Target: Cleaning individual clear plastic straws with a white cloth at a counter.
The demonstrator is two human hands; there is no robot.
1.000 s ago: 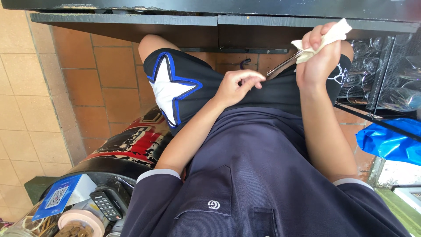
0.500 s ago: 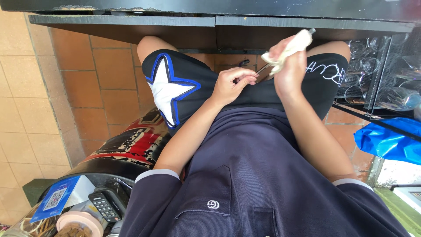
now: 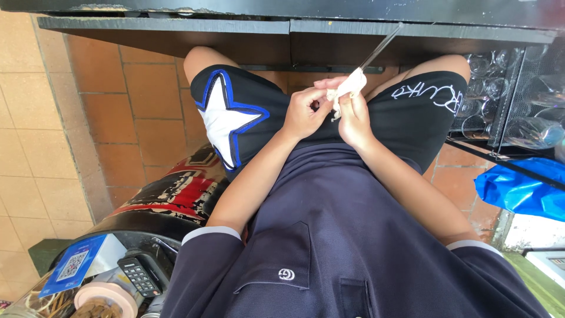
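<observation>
Head view, hands (image 3: 329, 109) now together, white cloth (image 3: 347, 88) lowered onto thin rod (image 3: 382, 44)

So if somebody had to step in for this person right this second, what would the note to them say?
Left hand: over the lap, fingertips pinching the lower end of a thin clear rod.
Right hand: holds a white cloth wrapped round the same rod, just beside the left hand.
The rod slants up and away toward the dark counter edge; its upper part sticks out bare above the cloth.
Done: rod gripped at its lower end, cloth closed around it.
Left: the bare upper length looks not yet covered by the cloth; whether it is already clean cannot be told.
</observation>
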